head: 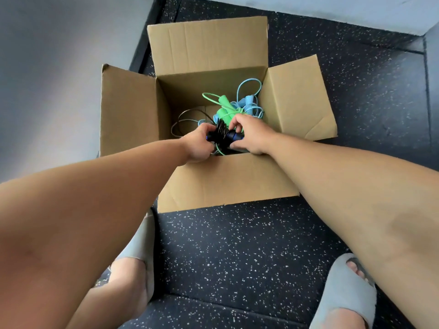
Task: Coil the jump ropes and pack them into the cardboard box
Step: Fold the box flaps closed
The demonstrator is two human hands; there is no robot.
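Note:
An open cardboard box (pixel 228 181) stands on the floor with its four flaps spread out. Inside lie a green jump rope (pixel 223 110) and a light blue jump rope (pixel 249 103), loosely bundled at the back right, and a brown cord loop (pixel 187 115) at the left. Over the box's near side I hold a black jump rope (pixel 223 135) with dark blue handles, its cord wound round the handles. My left hand (pixel 198 144) grips its left end. My right hand (pixel 251 134) pinches its right end.
The floor (pixel 237 245) is dark speckled rubber. A grey wall runs along the left and another across the back. My two feet in grey slippers (pixel 344 288) stand just in front of the box.

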